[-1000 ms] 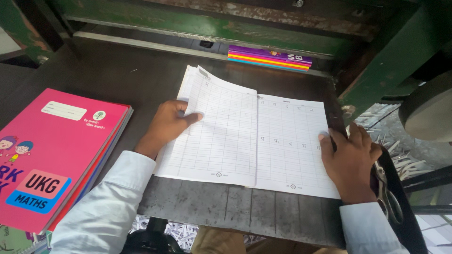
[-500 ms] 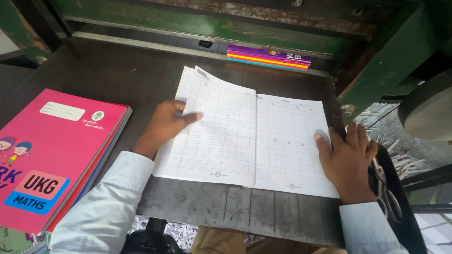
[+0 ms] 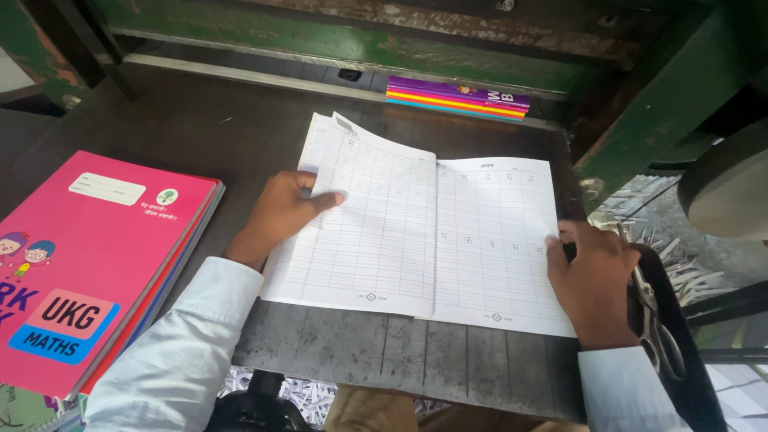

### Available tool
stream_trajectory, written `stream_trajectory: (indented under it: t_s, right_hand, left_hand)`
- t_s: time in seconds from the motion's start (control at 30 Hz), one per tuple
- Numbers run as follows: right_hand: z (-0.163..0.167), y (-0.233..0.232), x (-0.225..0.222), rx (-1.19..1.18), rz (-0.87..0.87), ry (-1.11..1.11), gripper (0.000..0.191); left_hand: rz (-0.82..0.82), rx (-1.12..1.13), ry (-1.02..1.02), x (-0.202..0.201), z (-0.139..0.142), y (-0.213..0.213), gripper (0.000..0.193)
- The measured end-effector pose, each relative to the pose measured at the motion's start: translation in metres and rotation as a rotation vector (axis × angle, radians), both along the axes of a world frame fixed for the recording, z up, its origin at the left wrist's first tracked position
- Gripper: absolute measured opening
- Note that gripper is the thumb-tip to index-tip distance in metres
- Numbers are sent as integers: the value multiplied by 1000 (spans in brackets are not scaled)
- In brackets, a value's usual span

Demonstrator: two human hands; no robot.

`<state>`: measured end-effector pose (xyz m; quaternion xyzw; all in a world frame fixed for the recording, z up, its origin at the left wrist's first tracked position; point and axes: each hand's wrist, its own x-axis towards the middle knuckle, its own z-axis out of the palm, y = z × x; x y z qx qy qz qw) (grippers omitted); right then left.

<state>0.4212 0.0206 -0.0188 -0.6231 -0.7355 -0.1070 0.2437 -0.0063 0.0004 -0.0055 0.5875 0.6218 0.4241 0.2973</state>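
An open workbook (image 3: 416, 232) with ruled grid pages lies flat on the dark metal table (image 3: 240, 136). My left hand (image 3: 284, 210) rests on the left page's outer edge, thumb on the paper. Over at the right page's lower outer edge, my right hand (image 3: 592, 276) presses with its fingers curled on the paper. Both wrists wear pale blue sleeves.
A stack of pink-covered workbooks (image 3: 88, 264) sits at the left. A bundle of books with purple and striped spines (image 3: 456, 98) lies under the green machine frame (image 3: 384, 48) at the back. Scissors (image 3: 656, 320) lie on a black surface at the right. Paper shreds (image 3: 312, 394) lie below the table.
My right hand has slid slightly toward the right page's edge. The left hand stays put on the left page.
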Motion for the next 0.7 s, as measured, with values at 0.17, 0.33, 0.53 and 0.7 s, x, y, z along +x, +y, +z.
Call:
stream_trajectory:
  t_s: [0.17, 0.33, 0.53, 0.7]
  right_hand:
    - [10, -6, 1, -7, 6, 43, 20]
    - [13, -5, 3, 130, 58, 14, 19]
    - [21, -12, 5, -45, 58, 239, 29]
    - [44, -19, -3, -369, -25, 490, 33]
  left_hand:
    - [-16, 50, -9, 0, -2, 1, 28]
    - [-8, 60, -15, 0, -3, 1, 27]
    - [1, 51, -2, 1, -1, 0, 27]
    - [-10, 64, -17, 1, -2, 1, 26]
